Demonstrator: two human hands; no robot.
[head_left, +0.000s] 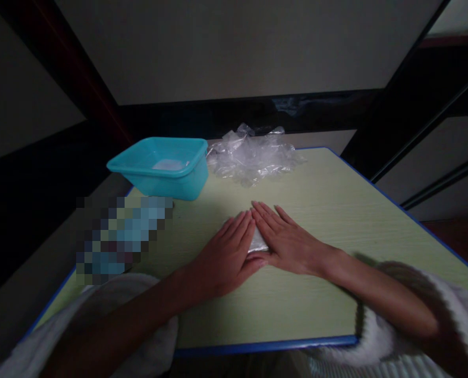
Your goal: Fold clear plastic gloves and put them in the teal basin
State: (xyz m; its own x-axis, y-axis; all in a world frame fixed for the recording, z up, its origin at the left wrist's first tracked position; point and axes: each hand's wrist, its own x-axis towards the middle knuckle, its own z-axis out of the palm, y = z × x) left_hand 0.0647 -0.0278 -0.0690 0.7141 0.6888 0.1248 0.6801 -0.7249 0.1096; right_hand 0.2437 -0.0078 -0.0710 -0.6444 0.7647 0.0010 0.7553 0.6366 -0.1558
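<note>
Both hands lie flat, palms down, over a small clear plastic packet (258, 242) on the pale wood-look table (316, 310). My left hand (229, 254) covers the packet's left part, fingers stretched out and pointing away from me. My right hand (281, 239) rests on its right part with fingers extended toward the upper left. The fingertips of the two hands nearly meet above the packet, and the thumbs come close together below it. Most of the packet is hidden under the hands, and its contents cannot be made out.
A turquoise plastic basket (170, 184) with something whitish inside stands at the back left. Beside it, crumpled clear plastic bags (253, 157) lie at the back edge. A pixelated item (127, 236) is at the left edge. Blue trim borders the table, with a panel behind.
</note>
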